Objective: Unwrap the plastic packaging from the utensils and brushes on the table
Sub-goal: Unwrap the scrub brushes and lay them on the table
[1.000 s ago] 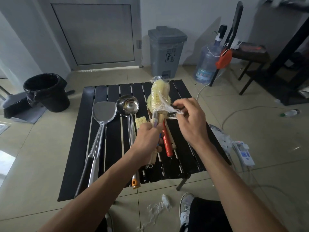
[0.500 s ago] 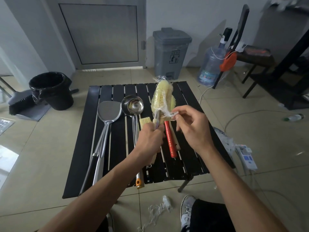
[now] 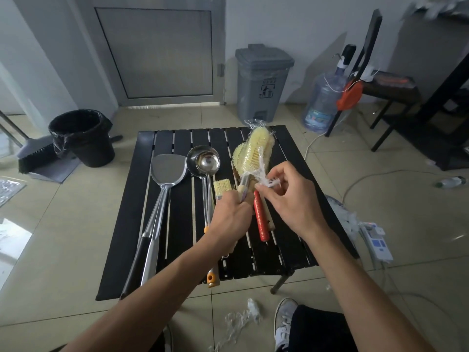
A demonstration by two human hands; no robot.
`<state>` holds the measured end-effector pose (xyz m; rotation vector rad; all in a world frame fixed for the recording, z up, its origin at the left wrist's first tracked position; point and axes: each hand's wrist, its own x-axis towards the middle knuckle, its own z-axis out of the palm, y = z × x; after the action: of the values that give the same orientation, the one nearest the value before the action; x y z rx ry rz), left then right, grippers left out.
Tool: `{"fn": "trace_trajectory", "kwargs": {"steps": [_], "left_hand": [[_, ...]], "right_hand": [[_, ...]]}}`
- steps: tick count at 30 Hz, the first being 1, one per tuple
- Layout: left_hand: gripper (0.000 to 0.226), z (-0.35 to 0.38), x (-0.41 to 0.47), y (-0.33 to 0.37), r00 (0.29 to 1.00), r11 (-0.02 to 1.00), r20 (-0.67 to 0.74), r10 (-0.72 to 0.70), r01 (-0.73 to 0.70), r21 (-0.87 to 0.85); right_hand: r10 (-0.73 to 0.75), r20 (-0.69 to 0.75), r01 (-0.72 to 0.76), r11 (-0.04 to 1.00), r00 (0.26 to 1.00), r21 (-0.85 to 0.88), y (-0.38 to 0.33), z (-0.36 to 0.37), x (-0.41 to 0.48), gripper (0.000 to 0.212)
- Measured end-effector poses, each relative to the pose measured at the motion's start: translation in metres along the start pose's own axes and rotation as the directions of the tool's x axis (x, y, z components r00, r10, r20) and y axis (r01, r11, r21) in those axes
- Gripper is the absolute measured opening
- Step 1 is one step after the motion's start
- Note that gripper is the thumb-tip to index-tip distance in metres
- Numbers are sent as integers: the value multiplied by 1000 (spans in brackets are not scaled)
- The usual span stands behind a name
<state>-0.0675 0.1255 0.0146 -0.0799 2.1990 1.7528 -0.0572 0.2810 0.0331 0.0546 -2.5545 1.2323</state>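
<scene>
While the black slatted table stands low before me, it carries a steel spatula along its left half. A steel ladle lies just beside that; both are bare, with their handles toward me. Above the table's right half I hold the yellow bristle brush tilted up and away, its head inside clear plastic wrap. My left hand is curled tight round the brush's handle. My right hand pinches a twisted tail of the wrap between thumb and fingertips, near the brush's neck. Under my hands a red-handled brush lies on the slats, and a small pastry brush lies beside the ladle.
</scene>
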Motion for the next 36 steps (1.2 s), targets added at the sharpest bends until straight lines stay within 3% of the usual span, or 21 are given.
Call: {"fn": "trace_trajectory", "kwargs": {"steps": [2, 5, 10, 16, 30, 36], "left_hand": [[26, 0, 0, 0, 1000, 1000, -1, -10, 10, 8], [26, -2, 1, 1, 1000, 1000, 2, 1, -1, 17], [35, -1, 1, 2, 1000, 998, -8, 28, -27, 51], [52, 0, 2, 4, 999, 998, 19, 27, -28, 55], [43, -4, 1, 10, 992, 995, 123, -11, 23, -100], [43, -10, 2, 13, 985, 988, 162, -63, 85, -131]], "right_hand": [[-82, -66, 80, 996, 994, -26, 0, 0, 0, 24], [-169, -38, 166, 983, 985, -73, -1, -2, 0, 23], [-120, 81, 131, 980, 989, -147, -3, -2, 2, 27], [-211, 53, 215, 974, 976, -71, -15, -3, -2, 27], [-255, 59, 255, 967, 965, 3, -39, -2, -23, 29], [-232, 43, 224, 966, 972, 130, -40, -11, -28, 32]]}}
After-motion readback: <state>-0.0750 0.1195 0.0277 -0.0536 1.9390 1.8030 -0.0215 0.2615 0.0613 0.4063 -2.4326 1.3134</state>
